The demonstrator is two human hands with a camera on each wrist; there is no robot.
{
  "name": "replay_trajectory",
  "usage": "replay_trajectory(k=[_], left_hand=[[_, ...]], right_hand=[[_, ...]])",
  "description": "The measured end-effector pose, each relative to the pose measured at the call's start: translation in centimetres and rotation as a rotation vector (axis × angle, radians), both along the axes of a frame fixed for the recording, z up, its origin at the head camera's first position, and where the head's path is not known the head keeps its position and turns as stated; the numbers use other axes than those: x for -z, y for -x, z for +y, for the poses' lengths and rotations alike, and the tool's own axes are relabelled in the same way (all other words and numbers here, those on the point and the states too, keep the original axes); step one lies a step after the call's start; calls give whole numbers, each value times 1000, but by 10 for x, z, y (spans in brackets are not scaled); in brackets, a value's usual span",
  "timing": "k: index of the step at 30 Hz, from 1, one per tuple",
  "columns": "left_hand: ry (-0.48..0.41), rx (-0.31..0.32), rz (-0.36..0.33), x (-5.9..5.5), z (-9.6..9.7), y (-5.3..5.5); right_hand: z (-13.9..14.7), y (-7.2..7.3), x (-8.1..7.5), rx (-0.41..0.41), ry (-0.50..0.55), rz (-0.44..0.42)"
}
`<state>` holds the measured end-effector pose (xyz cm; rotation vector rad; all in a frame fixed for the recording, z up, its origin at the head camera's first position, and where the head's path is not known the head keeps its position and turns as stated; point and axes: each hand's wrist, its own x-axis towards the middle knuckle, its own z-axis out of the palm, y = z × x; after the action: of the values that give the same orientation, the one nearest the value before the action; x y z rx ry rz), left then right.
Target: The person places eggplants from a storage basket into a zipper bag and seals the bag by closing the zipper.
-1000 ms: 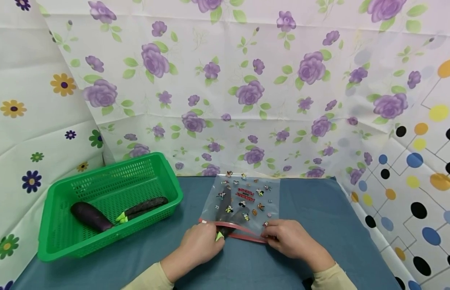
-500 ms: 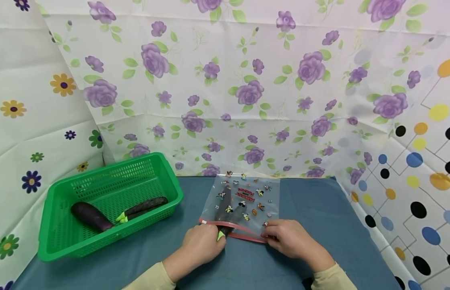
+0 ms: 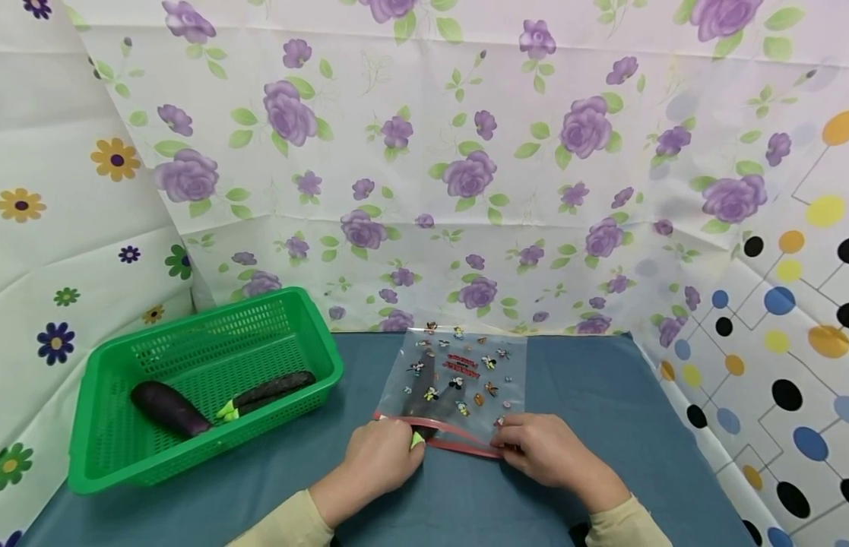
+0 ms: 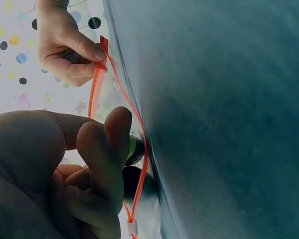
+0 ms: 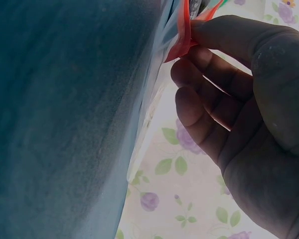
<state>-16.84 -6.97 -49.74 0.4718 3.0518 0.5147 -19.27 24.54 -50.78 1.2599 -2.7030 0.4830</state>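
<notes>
At lower centre, right hand (image 3: 543, 450) pinches the bag (image 3: 489, 380); left hand (image 3: 379, 460) sits at its mouth (image 3: 465, 449), whether gripping anything cannot be determined.

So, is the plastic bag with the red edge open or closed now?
Open. The plastic bag has two red strips that stand visibly apart, and the white slider sits near one end.

The left hand (image 3: 383, 460) now sits slightly farther forward and to its right; the cucumber (image 3: 427, 434) lies a little deeper in the bag (image 3: 501, 387), less of its end showing.
</notes>
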Motion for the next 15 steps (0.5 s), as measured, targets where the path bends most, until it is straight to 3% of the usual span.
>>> replay_trajectory(k=[7, 15], left_hand=[[0, 25, 56, 1, 1, 1], [2, 41, 70, -1, 5, 3]], right_hand=[[0, 0, 1, -3, 4, 10], [0, 0, 0, -5, 0, 15]])
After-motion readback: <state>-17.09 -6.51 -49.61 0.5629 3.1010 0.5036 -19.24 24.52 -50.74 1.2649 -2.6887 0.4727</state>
